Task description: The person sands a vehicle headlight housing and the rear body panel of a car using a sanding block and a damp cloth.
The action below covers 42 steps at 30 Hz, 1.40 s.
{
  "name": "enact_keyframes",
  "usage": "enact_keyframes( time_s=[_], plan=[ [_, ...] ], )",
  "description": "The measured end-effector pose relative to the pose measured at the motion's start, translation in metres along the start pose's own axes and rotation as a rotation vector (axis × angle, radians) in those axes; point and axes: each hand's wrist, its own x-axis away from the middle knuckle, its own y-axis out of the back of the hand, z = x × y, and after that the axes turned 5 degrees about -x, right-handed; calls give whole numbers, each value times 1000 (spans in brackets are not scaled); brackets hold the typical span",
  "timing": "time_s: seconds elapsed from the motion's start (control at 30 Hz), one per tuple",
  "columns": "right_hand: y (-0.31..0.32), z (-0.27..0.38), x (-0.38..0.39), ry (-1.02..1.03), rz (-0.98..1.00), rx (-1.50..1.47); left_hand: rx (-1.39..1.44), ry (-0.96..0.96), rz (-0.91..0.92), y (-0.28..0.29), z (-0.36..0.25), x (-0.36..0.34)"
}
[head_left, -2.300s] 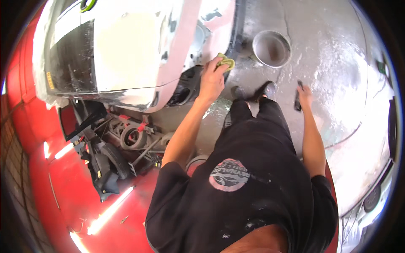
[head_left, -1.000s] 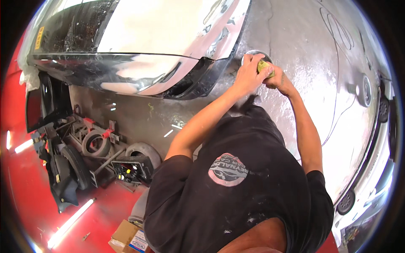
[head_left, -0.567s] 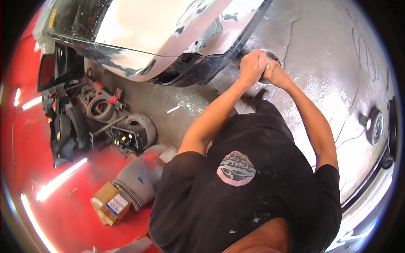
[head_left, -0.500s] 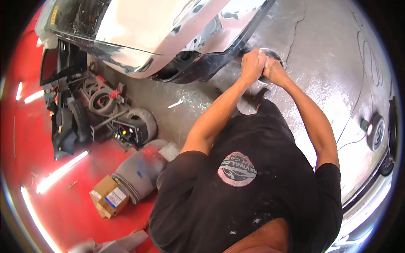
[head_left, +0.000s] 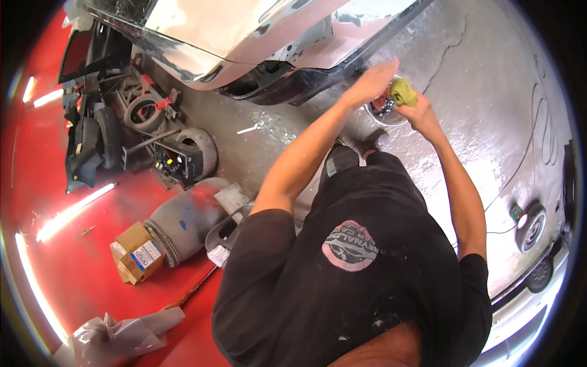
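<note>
In front of me my right hand [head_left: 420, 114] is closed round a yellow-green cloth [head_left: 403, 92] that bunches up out of the fist. Just left of it, my left hand [head_left: 376, 81] is stretched out with its fingers fairly straight, apart from the cloth, and nothing shows in it. Under both hands stands a round vessel with a pale rim [head_left: 397, 123], dark and shiny inside; the hands hide much of it. Beyond my left hand is the lower edge of a car body [head_left: 244, 43] with white, pinkish and bare grey patches.
Tyres [head_left: 143, 113] and loose car parts lie on the left, near a grey drum [head_left: 189, 214] and a cardboard box [head_left: 137, 254]. Clear plastic sheeting [head_left: 122, 336] is at lower left. On the right, a cable [head_left: 520, 159] runs over the floor near a wheel [head_left: 531, 227].
My hands have come apart from being clasped together over the vessel. The cloth now shows in my right hand, and my left hand has straightened. The view has shifted slightly.
</note>
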Motion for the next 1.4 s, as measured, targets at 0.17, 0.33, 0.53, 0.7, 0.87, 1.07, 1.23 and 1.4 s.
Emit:
enact_keyframes(
  time_s=[0.17, 0.33, 0.53, 0.7, 0.87, 1.07, 1.23, 1.4],
  plan=[
    [16, 127, 27, -453, 261, -1040, 529, -447, 310, 18, -40, 29],
    [-22, 175, 43, -500, 528, -1646, 870, -696, 972, -13, -107, 80],
    [-3, 181, 58, -543, 426, -1363, 514, -640, 1016, 1, -115, 109],
    [18, 144, 29, -676, 350, -921, 374, -505, 347, -15, -116, 76],
    [-5, 106, -13, -466, 177, -804, 317, -425, -48, -22, -80, 19],
    [-54, -30, -23, -357, -13, -530, 153, -434, -269, -57, -48, -49],
    [-70, -60, -29, -364, -133, -488, -128, -457, -500, -59, -12, -90],
    [-61, -49, -27, -313, -249, -153, -224, -319, -643, -70, 21, -131]
  ],
)
